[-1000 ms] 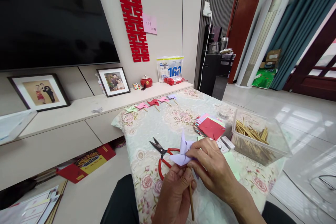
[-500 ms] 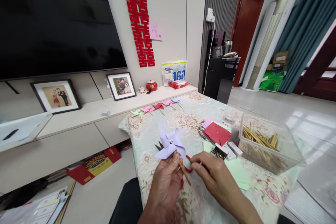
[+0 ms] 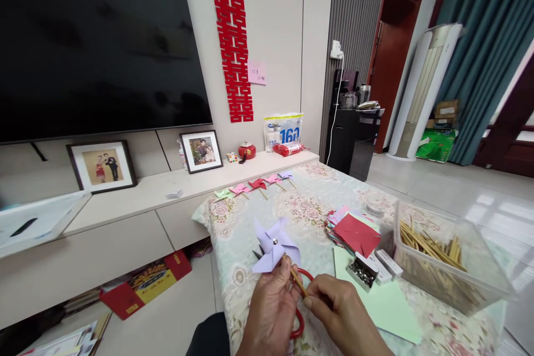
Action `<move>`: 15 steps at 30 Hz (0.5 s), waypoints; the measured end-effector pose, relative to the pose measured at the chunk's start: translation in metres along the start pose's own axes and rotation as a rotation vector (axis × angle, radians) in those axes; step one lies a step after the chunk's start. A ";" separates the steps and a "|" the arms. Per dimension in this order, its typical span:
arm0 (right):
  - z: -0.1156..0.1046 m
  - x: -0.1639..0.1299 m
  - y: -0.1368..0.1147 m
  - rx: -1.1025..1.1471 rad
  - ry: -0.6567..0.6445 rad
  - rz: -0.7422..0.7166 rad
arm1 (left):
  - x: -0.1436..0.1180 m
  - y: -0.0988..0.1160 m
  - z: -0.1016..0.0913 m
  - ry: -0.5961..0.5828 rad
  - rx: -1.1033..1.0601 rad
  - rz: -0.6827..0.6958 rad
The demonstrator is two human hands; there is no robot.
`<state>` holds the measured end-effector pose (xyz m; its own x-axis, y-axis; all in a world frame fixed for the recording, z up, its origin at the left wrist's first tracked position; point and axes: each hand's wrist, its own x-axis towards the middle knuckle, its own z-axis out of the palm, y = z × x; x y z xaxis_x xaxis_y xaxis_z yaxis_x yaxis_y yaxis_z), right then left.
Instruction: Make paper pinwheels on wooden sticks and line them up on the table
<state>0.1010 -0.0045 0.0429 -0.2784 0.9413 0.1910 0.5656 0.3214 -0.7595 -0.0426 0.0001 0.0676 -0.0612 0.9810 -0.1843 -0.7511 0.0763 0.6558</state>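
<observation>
Pinching a thin wooden stick (image 3: 297, 280), the fingers (image 3: 283, 273) of the left hand (image 3: 269, 311) grasp it just below a lilac paper pinwheel (image 3: 273, 245), while the right hand (image 3: 340, 314) closes thumb and forefinger on the stick's lower end. The pinwheel stands above the worktop (image 3: 308, 217), its face pinned at the centre by a silver pin (image 3: 275, 241). Red-handled scissors (image 3: 298, 300) lie directly beneath both hands, blades pointing away under the pinwheel. Risks, as judged: the pin could work loose or prick a fingertip if the stick twists; the thin stick could snap under opposed pinches; a lowered hand could catch the scissors. Farther out lie an open box of pins (image 3: 362, 273), green paper (image 3: 384, 306), a coloured paper stack (image 3: 352, 231), a tub of sticks (image 3: 446, 261) and five finished pinwheels (image 3: 254, 186).
</observation>
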 end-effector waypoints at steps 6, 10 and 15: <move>-0.021 0.045 -0.008 -0.005 0.105 0.076 | 0.020 0.009 -0.009 0.069 0.095 -0.130; -0.043 0.112 -0.001 -0.036 0.167 0.172 | 0.061 0.014 -0.027 0.022 0.431 -0.029; -0.063 0.213 0.037 -0.150 0.223 0.372 | 0.118 0.017 -0.051 0.088 0.789 0.166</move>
<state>0.1112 0.2142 0.0946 0.1296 0.9895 0.0643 0.7059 -0.0465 -0.7068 -0.0960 0.1081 0.0191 -0.2074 0.9754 -0.0745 -0.0448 0.0666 0.9968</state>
